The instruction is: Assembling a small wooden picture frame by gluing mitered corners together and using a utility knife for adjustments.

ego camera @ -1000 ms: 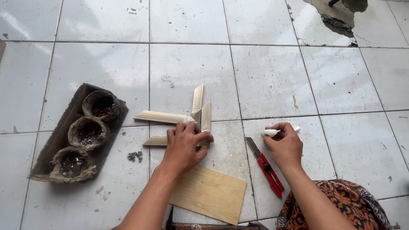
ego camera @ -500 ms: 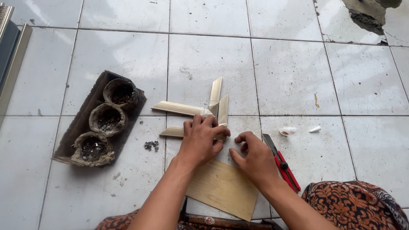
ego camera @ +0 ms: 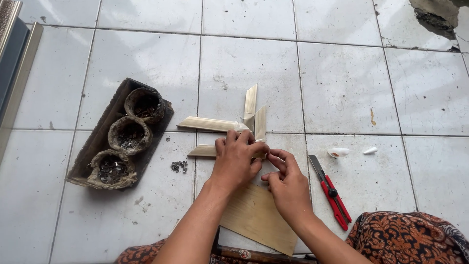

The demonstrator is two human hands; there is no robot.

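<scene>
Several pale bamboo strips [ego camera: 254,113] lie joined in a pinwheel shape on the white tiled floor [ego camera: 342,83]. My left hand [ego camera: 236,159] presses down on the middle of that assembly, covering the joint. My right hand [ego camera: 287,187] sits just right of it, fingers curled at the edge of a strip under my left hand; whether it holds something small I cannot see. A flat light wooden sheet [ego camera: 256,217] lies under my wrists.
A red utility knife [ego camera: 331,191] with its blade out lies right of my right hand. A small white tube [ego camera: 338,152] and its cap [ego camera: 370,150] lie beyond it. Left stands a dark tray [ego camera: 100,142] with three round cups of small metal bits; a few bits [ego camera: 179,166] lie loose.
My right hand let go of the white tube, left it on the floor at the right and came in beside my left hand at the strips. The view shifted slightly.
</scene>
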